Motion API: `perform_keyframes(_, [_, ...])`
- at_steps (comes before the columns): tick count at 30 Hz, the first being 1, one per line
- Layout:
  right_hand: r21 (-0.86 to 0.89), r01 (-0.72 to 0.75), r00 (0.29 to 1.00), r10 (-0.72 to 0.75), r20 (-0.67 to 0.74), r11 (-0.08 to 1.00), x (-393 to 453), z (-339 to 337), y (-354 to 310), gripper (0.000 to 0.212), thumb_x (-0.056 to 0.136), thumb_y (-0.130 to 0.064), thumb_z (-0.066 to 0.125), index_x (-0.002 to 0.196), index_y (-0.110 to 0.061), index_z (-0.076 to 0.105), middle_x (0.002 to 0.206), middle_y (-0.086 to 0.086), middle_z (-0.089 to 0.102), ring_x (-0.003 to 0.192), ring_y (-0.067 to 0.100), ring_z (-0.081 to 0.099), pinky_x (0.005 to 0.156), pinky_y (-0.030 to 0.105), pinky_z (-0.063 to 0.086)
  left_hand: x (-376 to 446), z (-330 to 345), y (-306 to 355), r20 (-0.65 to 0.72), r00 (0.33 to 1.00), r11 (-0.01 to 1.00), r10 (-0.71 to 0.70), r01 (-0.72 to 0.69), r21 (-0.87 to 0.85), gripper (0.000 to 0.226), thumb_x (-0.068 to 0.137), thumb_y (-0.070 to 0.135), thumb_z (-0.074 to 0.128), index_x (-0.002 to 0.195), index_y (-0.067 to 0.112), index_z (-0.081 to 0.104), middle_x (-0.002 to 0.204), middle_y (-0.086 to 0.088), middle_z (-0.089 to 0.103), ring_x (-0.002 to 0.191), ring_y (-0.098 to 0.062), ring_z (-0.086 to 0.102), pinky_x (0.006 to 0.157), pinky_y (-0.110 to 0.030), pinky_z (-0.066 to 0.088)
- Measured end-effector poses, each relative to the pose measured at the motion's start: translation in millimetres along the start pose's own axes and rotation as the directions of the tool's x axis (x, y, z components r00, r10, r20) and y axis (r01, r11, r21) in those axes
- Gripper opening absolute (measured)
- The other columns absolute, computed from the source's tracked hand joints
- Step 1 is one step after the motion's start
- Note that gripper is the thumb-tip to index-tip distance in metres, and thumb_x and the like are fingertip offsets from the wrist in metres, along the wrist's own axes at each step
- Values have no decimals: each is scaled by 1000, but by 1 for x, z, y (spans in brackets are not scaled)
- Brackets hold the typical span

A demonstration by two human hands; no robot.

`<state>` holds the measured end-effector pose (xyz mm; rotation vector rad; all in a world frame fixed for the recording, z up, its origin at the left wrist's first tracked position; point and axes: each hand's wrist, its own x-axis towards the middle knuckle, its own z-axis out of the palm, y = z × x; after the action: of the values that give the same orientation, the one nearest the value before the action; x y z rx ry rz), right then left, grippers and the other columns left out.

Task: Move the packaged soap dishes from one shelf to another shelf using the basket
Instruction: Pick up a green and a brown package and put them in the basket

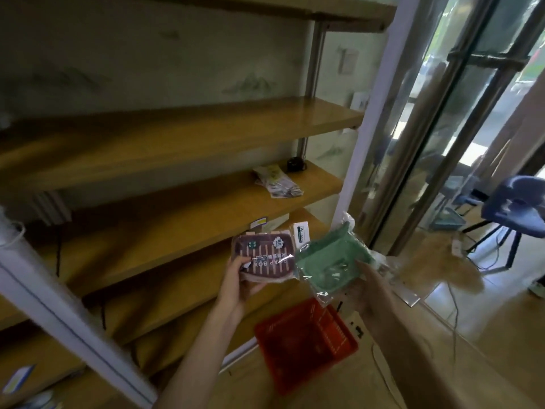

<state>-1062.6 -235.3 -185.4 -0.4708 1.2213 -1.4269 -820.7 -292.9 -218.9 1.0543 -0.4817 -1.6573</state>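
Observation:
My left hand [239, 283] grips a maroon packaged soap dish [264, 255] with pale slats, held up in front of the wooden shelves [165, 228]. Beside it, my right hand [370, 278] holds a green soap dish in clear wrap [333, 259] from underneath; most of that hand is hidden by the package. Both packages hang in the air above the red plastic basket [306, 340], which stands on the floor below and looks empty.
Several flat packets [278, 181] and a small black object [295, 164] lie at the right end of a middle shelf. A white shelf upright [73, 329] crosses the lower left. Glass doors [442, 137] and a blue chair [519, 208] are to the right.

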Motion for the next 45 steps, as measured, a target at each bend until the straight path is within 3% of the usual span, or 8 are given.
perform_keyframes(6, [66, -131, 991, 128, 46, 989, 56, -29, -9, 24, 97, -17, 61, 120, -11, 58, 110, 22, 74, 98, 36, 74, 73, 41, 62, 28, 24, -25, -79, 996, 998, 36, -31, 58, 30, 94, 22, 60, 123, 29, 57, 123, -9, 66, 112, -29, 65, 79, -41, 59])
perform_keyframes(11, [32, -183, 980, 179, 89, 983, 110, -62, -20, 38, 95, -24, 64, 129, -8, 58, 117, 21, 72, 99, 31, 74, 70, 35, 62, 41, 49, -57, -218, 972, 995, 83, -70, 66, 33, 94, 21, 58, 126, 29, 54, 121, -10, 65, 113, -31, 62, 101, -51, 51])
perform_keyframes(15, [-64, -220, 960, 228, 165, 973, 147, -91, -42, 28, 97, -23, 62, 123, -12, 59, 115, 20, 72, 97, 29, 75, 66, 31, 62, 42, 80, -78, -320, 939, 992, 125, -112, 61, 24, 96, 19, 56, 117, 31, 55, 123, -12, 63, 114, -32, 61, 103, -51, 50])
perform_keyframes(17, [-126, -229, 942, 252, 221, 965, 162, -105, -56, 34, 96, -22, 61, 128, -9, 58, 115, 20, 73, 101, 30, 74, 69, 31, 62, 40, 96, -90, -365, 920, 990, 143, -130, 60, 24, 97, 19, 55, 118, 30, 54, 123, -12, 62, 113, -32, 61, 102, -51, 50])
perform_keyframes(25, [-271, -321, 855, 401, 330, 907, 207, -142, -71, 36, 92, -7, 65, 127, 0, 60, 119, 27, 69, 111, 45, 67, 80, 44, 63, 43, 126, -135, -473, 867, 987, 157, -144, 64, 39, 97, 16, 53, 136, 21, 51, 123, -13, 63, 109, -30, 63, 88, -45, 56])
perform_keyframes(33, [-319, -352, 859, 439, 264, 880, 217, -137, -40, 32, 95, -27, 67, 121, -10, 63, 108, 19, 75, 100, 36, 73, 70, 37, 64, 57, 97, -154, -530, 842, 994, 96, -106, 12, 23, 99, 11, 53, 112, 29, 55, 112, -9, 66, 102, -27, 65, 84, -41, 55])
perform_keyframes(38, [-331, -361, 849, 454, 269, 872, 236, -134, -8, 30, 92, -18, 66, 120, -7, 63, 105, 19, 76, 91, 31, 74, 63, 32, 61, 82, 65, -168, -516, 851, 994, 101, -106, 19, 31, 99, 12, 54, 128, 22, 51, 116, -10, 66, 104, -26, 65, 85, -40, 55])
perform_keyframes(45, [-302, -349, 827, 443, 347, 887, 294, -147, 66, 49, 80, -10, 72, 126, -3, 58, 111, 23, 73, 93, 34, 74, 67, 34, 63, 143, 9, -229, -508, 850, 989, 142, -105, 101, 36, 99, 14, 55, 134, 18, 52, 119, -12, 66, 107, -29, 66, 88, -41, 57])
